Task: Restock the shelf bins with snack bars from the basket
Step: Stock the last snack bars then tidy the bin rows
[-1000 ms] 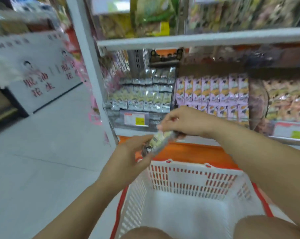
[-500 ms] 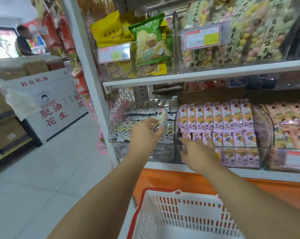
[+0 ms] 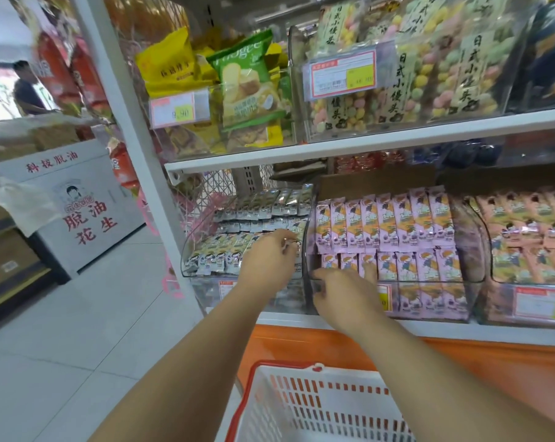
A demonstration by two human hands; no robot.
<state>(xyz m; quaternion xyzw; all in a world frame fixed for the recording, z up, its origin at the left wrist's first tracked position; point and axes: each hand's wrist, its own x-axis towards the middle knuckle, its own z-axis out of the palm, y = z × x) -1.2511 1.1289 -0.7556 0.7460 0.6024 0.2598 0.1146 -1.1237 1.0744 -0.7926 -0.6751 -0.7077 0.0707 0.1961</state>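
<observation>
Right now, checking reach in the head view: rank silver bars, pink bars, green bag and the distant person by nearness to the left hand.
1. Silver bars, at the fingers of the left hand, left bin.
2. Pink bars, next bin right.
3. Green bag, shelf above.
4. Person, far left background.

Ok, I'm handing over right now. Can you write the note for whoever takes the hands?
Left hand: pinches a silver-wrapped snack bar at the right end of the left bin; not yet released.
Right hand: on the front wall of the pink-bar bin; grip unclear.
Basket: below the hands; the part in view shows no bars.
Done: both bins look well stocked.
Left: release this bar, then check the basket for more.
</observation>
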